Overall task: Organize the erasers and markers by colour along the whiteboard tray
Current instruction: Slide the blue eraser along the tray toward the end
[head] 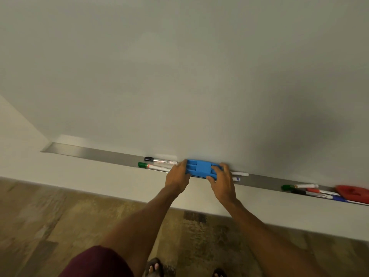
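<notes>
A blue eraser (pixel 200 167) lies on the metal whiteboard tray (pixel 95 154) near its middle. My left hand (pixel 177 176) grips its left end and my right hand (pixel 222 179) grips its right end. Left of the eraser lie a black-capped marker (pixel 160 160) and a green-capped marker (pixel 153 166). Two white marker ends (pixel 239 174) stick out from behind my right hand. Far right on the tray sit a green marker (pixel 299 186), a red marker (pixel 317 191), a blue marker (pixel 331 197) and a red eraser (pixel 353 193).
The whiteboard (pixel 179 76) fills the upper view. A pale wall strip (pixel 111 182) runs below the tray. A wooden floor (pixel 50 226) and my feet in sandals (pixel 154 266) lie beneath. The tray's left end (pixel 52 147) meets a corner.
</notes>
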A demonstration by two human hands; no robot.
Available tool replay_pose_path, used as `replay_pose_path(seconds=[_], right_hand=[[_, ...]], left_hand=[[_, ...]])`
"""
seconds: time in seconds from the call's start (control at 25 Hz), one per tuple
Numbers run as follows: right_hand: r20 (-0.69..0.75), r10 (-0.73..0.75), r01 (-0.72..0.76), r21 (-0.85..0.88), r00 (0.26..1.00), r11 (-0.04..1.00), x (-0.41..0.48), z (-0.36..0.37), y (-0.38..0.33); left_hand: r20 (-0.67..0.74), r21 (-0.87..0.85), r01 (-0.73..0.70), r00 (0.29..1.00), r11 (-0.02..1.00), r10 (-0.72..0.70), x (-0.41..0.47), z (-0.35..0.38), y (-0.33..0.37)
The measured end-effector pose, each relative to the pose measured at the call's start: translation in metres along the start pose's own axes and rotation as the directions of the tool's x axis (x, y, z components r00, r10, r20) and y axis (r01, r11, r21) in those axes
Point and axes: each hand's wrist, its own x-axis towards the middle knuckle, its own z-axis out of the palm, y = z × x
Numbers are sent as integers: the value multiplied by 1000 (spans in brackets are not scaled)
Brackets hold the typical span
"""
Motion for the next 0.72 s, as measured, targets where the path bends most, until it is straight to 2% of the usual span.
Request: replay_pose_path(seconds=[0.28,0.72], right_hand=[[4,-54,54,-13,999,998,5,56,-98],[104,-199,206,-55,974,977,21,143,-243]], left_hand=[[-42,-3,9,999,1000,-9,4,-64,-94],[-120,50,188,976,981,-181,21,-157,-232]])
